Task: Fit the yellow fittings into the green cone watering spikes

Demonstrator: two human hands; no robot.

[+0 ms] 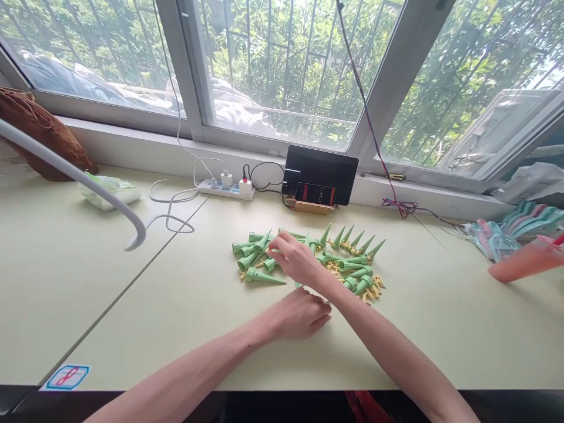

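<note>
green cones [263, 276], heaped mid-way along a pale bench [176, 305], mixed with small yellow pegs [375, 289]; several stand upright or tilted at the right rear. right hand [294, 258]: over the heap's left part, fingers bent; whether its grip pinches a cone, cannot tell. left hand [303, 314]: before the heap, grip curled, contents hidden. phone [314, 194]: behind, before a black panel [324, 164].

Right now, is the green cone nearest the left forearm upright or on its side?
On its side: the green cone lies along the table, tip pointing right.
</note>
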